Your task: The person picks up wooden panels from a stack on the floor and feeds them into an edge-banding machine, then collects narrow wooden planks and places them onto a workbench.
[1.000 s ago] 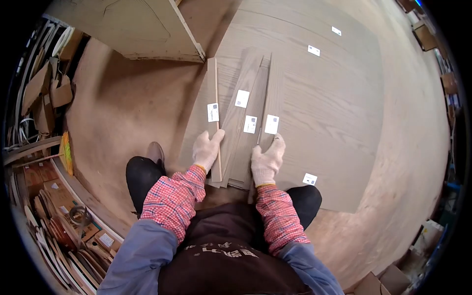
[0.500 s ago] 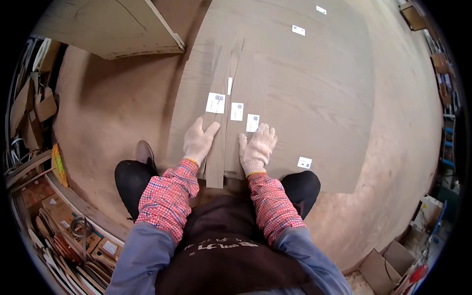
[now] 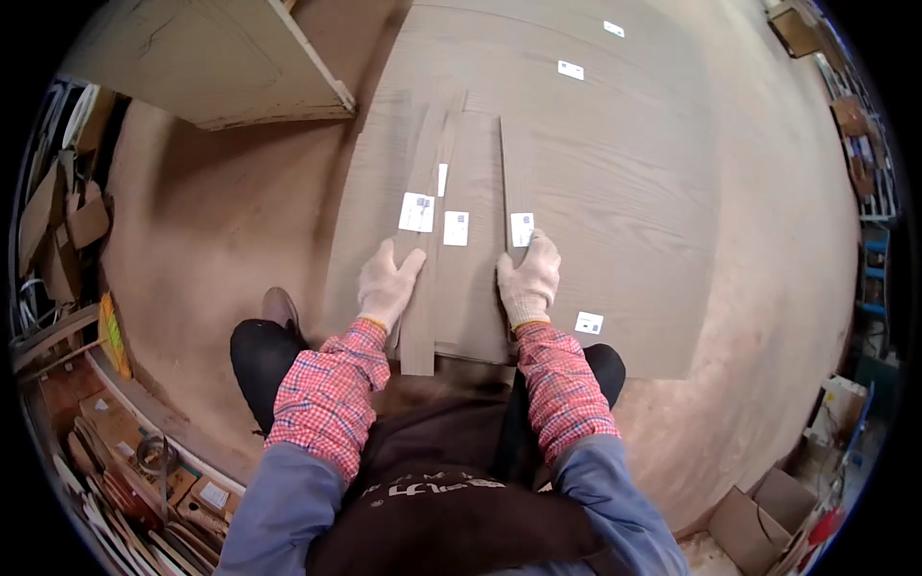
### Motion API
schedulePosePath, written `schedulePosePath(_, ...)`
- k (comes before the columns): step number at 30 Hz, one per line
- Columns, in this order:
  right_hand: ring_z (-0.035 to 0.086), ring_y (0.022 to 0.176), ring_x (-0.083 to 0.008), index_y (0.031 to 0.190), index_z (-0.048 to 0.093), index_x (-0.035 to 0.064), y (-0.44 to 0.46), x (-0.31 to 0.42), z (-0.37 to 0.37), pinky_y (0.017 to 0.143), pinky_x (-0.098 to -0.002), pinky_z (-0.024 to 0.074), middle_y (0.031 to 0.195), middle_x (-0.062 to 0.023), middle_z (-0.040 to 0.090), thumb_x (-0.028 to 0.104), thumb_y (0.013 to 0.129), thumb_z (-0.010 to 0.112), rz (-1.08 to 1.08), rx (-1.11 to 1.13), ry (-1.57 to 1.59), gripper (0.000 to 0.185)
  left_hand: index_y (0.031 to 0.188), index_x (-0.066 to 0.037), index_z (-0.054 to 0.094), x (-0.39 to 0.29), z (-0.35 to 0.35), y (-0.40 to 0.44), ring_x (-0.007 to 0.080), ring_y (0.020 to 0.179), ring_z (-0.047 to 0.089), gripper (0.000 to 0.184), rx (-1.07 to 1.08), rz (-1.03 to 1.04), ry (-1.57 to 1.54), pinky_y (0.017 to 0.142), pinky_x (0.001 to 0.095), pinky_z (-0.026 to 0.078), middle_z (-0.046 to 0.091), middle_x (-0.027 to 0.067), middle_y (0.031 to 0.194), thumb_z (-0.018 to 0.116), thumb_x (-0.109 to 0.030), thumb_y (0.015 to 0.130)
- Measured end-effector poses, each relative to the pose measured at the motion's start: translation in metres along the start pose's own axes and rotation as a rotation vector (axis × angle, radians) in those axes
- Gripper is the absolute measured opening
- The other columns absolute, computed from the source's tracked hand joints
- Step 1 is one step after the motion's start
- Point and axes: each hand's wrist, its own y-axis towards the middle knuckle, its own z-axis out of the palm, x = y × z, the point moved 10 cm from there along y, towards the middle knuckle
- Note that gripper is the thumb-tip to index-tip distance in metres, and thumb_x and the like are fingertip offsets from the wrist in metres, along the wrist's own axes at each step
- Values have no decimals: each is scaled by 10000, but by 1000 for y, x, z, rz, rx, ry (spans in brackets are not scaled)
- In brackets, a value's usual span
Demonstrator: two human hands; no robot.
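Observation:
My left hand [image 3: 387,285], in a white knit glove, grips the left edge of a narrow wood-grain strip [image 3: 418,331], thumb on its face. This strip juts past the panel's near edge and bears a white label [image 3: 416,212]. My right hand [image 3: 531,279], gloved likewise, holds another narrow strip [image 3: 517,173] across its width, its fingers just below the label [image 3: 521,229]. Between the hands lies a wider board [image 3: 471,288] with its own label [image 3: 456,228]. All of them rest on a large brown wood-grain panel [image 3: 624,211].
A pale board [image 3: 221,67] stands at the upper left. Cardboard and curved offcuts fill a bin [image 3: 144,451] at the lower left. An open cardboard box [image 3: 744,523] sits at the lower right, and loaded shelves [image 3: 869,192] line the right side.
My right hand has moved right with its strip, widening the gap from the left strips and exposing more of the middle board. My left hand has stayed nearly in place.

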Motion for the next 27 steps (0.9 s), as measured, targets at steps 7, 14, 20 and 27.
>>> schedulePosePath(7,483,1294,-427,1459,363,-39,-48,77,23,1099,-497,428,1395,-277,483,326,876,769,21,35,198,799,1292,35,601,3,-1,5,440,1166,625,657,-5,-5,42,1012,482,474,683,285,1197,638,-484,891)
schedulePosePath(14,518,1232,-460,1384,462,-37,-61,61,42,1057,-510,436,1322,-293,548,346,901,704,244,213,248,662,1270,65,598,2,7,-5,473,1197,593,673,8,-55,60,1028,497,456,649,326,1224,641,-488,890)
schedulePosePath(20,576,1177,-454,1246,613,5,-124,31,23,1006,-500,471,1260,-283,600,396,855,747,272,237,311,569,1151,3,632,23,23,-76,487,1089,621,518,-15,2,-101,953,535,485,657,294,1163,657,-464,929)
schedulePosePath(27,656,1155,-444,1268,644,-17,-212,-21,15,1017,-453,496,1208,-276,697,658,849,683,783,477,84,796,1296,12,598,60,27,-152,421,1201,627,682,309,-504,18,1046,460,462,683,244,1244,686,-519,878)
